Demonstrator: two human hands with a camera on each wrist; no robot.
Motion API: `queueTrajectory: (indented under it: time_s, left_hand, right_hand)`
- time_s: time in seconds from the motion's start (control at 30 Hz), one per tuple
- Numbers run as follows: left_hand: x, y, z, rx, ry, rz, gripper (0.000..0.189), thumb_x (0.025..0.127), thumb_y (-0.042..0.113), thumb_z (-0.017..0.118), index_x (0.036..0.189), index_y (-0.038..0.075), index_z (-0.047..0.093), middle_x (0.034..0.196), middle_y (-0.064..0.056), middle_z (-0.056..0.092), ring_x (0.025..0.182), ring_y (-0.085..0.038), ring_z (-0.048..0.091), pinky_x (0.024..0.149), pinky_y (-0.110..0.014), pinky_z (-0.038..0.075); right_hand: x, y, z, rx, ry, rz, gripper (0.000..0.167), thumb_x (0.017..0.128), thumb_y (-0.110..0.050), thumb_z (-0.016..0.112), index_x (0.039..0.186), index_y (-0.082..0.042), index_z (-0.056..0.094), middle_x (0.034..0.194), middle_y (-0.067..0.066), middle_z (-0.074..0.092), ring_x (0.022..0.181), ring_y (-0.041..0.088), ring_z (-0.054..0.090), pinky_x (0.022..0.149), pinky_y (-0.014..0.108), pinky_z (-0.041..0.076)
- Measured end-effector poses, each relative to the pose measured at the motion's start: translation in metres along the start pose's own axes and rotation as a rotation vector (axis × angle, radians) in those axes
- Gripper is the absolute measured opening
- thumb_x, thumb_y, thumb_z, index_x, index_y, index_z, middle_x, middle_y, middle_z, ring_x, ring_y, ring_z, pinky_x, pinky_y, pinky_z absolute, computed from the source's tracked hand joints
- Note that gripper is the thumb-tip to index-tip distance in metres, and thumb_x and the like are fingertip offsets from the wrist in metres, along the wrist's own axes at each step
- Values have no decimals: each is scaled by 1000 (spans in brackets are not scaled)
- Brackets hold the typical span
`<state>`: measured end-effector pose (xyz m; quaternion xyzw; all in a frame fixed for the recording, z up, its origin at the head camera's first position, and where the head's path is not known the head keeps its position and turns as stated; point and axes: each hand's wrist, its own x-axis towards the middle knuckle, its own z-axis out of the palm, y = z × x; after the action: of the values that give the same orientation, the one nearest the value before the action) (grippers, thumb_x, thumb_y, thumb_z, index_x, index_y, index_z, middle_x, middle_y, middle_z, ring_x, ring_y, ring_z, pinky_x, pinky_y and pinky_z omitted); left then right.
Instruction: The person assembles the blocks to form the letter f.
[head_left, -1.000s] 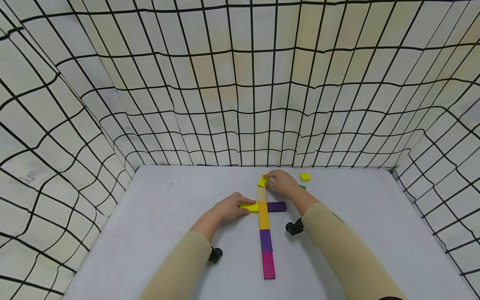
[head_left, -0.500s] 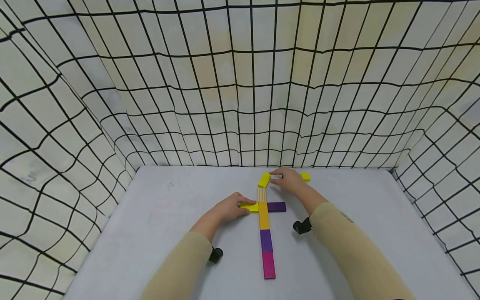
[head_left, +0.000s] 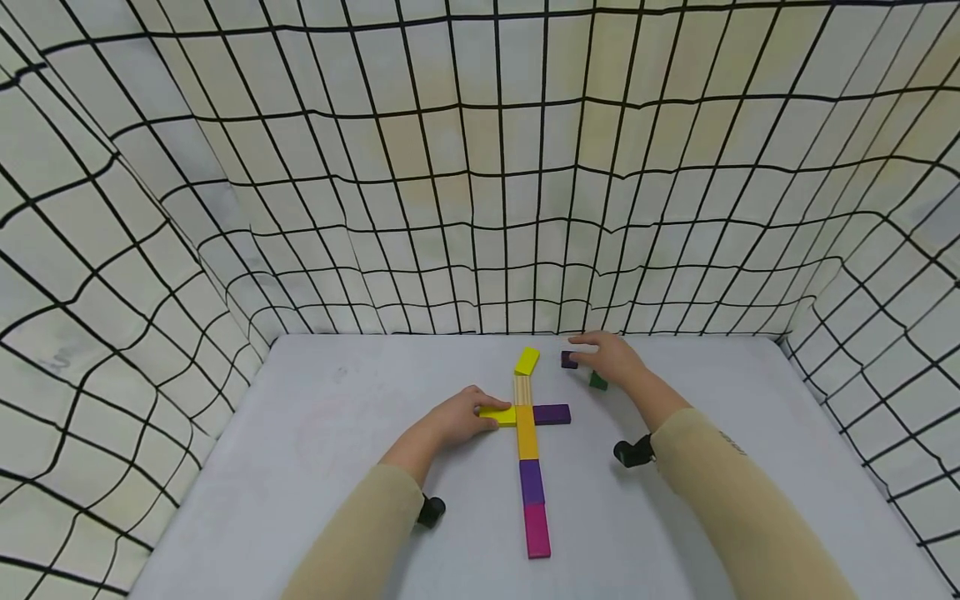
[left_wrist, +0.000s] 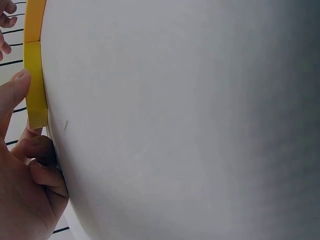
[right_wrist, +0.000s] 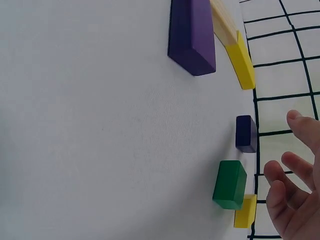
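My left hand (head_left: 453,417) pinches a yellow block (head_left: 497,416) between thumb and fingers, its end against an orange block (head_left: 527,432). That orange block heads a column with a purple block (head_left: 532,482) and a pink block (head_left: 537,530) nearer me. Beyond it come a plain wooden block (head_left: 522,390) and a slanted yellow block (head_left: 527,361). A dark purple block (head_left: 552,414) juts out to the right. My right hand (head_left: 615,362), fingers loosely bent and holding nothing, hovers by a small dark purple block (right_wrist: 246,134) and a green block (right_wrist: 230,184).
Past the green block, a small yellow block (right_wrist: 245,212) shows in the right wrist view; my right hand hides it in the head view. Black netting (head_left: 495,250) over pale walls rises behind the white table (head_left: 337,417) and at both sides.
My right hand has left the slanted yellow block and moved right. The small dark purple block and the green block now show beside it. The left hand keeps its place on the yellow block.
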<state>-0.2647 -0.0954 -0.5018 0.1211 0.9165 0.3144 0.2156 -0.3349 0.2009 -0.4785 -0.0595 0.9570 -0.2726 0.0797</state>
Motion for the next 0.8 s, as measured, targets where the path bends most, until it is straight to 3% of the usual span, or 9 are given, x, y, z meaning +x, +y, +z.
queueTrajectory:
  time_s: [0.37, 0.8]
  left_hand:
    - [-1, 0, -1, -3, 3, 18, 33, 95, 26, 67, 127, 37, 68, 124, -1, 52, 116, -24, 50, 106, -51, 39]
    - [-1, 0, -1, -11, 1, 2, 33, 96, 27, 67, 126, 39, 68, 125, 0, 52, 119, -25, 49, 108, -52, 37]
  right_hand:
    - [4, 3, 5, -63, -79, 74, 46, 98, -35, 62, 142, -23, 56, 152, 14, 43, 142, 40, 32, 112, 58, 28]
    - [12, -1, 14, -131, -68, 67, 36, 98, -26, 62, 133, -19, 65, 142, 14, 54, 135, 37, 43, 109, 54, 35]
